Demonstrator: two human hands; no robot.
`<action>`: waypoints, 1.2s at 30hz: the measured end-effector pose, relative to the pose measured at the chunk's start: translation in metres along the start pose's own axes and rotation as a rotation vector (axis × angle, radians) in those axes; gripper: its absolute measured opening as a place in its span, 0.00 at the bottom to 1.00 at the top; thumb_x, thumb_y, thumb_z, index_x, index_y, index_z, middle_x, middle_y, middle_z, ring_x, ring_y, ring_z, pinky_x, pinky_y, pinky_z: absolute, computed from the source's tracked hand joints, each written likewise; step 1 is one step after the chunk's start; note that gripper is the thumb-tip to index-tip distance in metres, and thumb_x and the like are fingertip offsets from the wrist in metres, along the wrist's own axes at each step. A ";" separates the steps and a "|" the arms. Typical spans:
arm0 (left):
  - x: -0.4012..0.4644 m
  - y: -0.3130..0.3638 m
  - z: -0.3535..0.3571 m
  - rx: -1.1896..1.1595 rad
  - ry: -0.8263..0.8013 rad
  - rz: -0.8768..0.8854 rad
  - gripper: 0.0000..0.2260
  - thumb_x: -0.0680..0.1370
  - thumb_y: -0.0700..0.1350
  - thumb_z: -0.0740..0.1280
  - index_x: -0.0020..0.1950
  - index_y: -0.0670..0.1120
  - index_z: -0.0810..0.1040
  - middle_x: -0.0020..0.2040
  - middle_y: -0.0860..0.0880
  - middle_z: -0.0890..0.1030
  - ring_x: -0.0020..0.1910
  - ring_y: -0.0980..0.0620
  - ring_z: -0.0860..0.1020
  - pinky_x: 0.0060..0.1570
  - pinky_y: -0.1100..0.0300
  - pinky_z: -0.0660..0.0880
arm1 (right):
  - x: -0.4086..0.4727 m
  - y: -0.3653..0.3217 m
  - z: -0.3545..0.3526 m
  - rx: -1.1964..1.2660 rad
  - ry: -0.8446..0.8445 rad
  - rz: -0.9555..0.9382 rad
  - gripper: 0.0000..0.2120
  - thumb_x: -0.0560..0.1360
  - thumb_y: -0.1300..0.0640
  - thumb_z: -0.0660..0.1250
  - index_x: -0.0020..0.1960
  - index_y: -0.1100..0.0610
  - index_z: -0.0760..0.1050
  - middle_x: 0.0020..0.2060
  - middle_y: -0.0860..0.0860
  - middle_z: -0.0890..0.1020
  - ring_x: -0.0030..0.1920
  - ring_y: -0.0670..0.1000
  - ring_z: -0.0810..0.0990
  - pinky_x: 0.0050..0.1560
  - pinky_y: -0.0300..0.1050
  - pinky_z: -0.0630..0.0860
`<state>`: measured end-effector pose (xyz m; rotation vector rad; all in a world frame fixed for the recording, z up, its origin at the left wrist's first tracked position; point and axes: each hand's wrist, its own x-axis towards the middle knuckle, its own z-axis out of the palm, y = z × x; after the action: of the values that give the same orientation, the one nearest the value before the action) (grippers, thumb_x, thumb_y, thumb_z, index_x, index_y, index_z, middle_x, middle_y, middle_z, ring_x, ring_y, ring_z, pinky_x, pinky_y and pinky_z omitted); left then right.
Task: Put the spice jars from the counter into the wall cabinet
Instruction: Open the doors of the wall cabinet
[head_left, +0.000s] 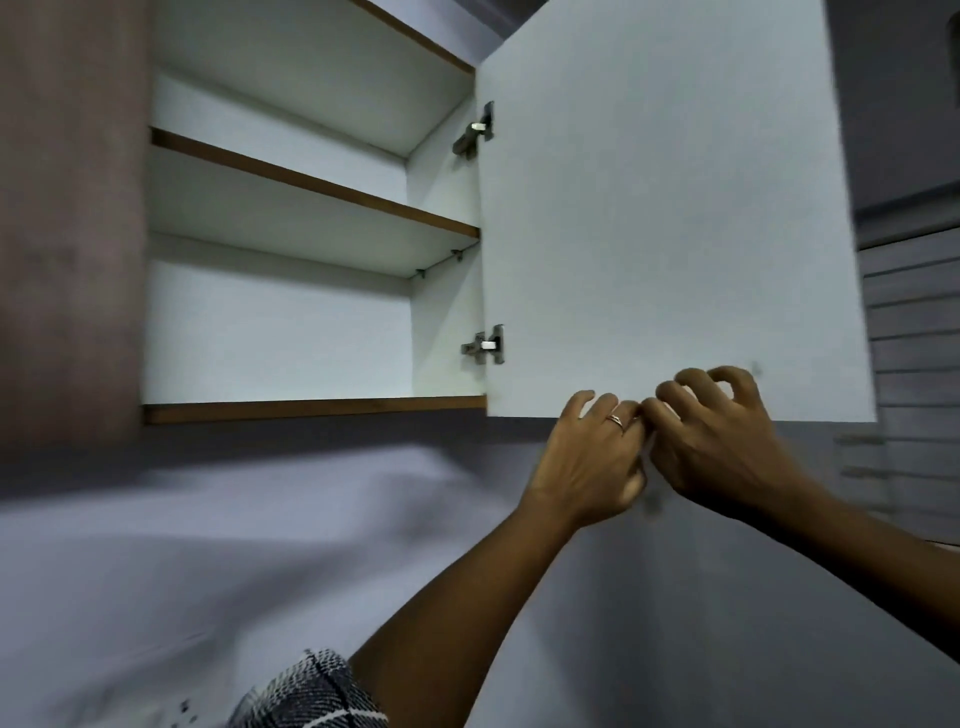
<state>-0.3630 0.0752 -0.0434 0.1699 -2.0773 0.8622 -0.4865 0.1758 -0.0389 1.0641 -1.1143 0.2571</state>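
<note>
Both hands reach the bottom edge of the open wall cabinet door (670, 218): the left hand (589, 460) and right hand (719, 434), fingers curled, knuckles touching, grip it. The wall cabinet (311, 322) shelves stand bare; spice jars are out of view.

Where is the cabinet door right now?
The cabinet door stands swung open on the right side of the head view, hinged beside the bare shelves. Both hands are at its bottom edge, the left hand next to the right hand.

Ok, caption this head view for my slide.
Both hands at the bottom edge of the open wall cabinet door; shelves bare.
</note>
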 end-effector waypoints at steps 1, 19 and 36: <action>-0.008 -0.006 -0.004 0.019 0.013 0.019 0.12 0.71 0.47 0.65 0.51 0.44 0.79 0.48 0.47 0.81 0.49 0.47 0.78 0.58 0.52 0.70 | 0.003 -0.004 0.002 0.017 0.026 -0.013 0.06 0.69 0.60 0.57 0.38 0.58 0.73 0.35 0.53 0.77 0.40 0.58 0.78 0.48 0.52 0.66; -0.196 -0.194 -0.187 0.768 -0.333 -0.243 0.16 0.69 0.47 0.63 0.55 0.47 0.76 0.52 0.50 0.80 0.51 0.48 0.77 0.58 0.52 0.71 | 0.197 -0.246 -0.051 0.740 0.192 -0.015 0.15 0.67 0.55 0.55 0.47 0.59 0.74 0.40 0.54 0.77 0.40 0.57 0.75 0.38 0.50 0.70; -0.256 -0.261 -0.222 0.878 -0.496 -0.761 0.51 0.73 0.61 0.67 0.71 0.52 0.25 0.78 0.48 0.35 0.77 0.40 0.39 0.68 0.30 0.46 | 0.301 -0.358 -0.064 1.939 -0.207 0.402 0.45 0.74 0.47 0.67 0.76 0.56 0.39 0.76 0.56 0.53 0.74 0.56 0.57 0.72 0.55 0.60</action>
<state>0.0516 -0.0272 -0.0160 1.6543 -1.6490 1.2318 -0.0759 -0.0523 0.0047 2.5188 -1.0575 1.8143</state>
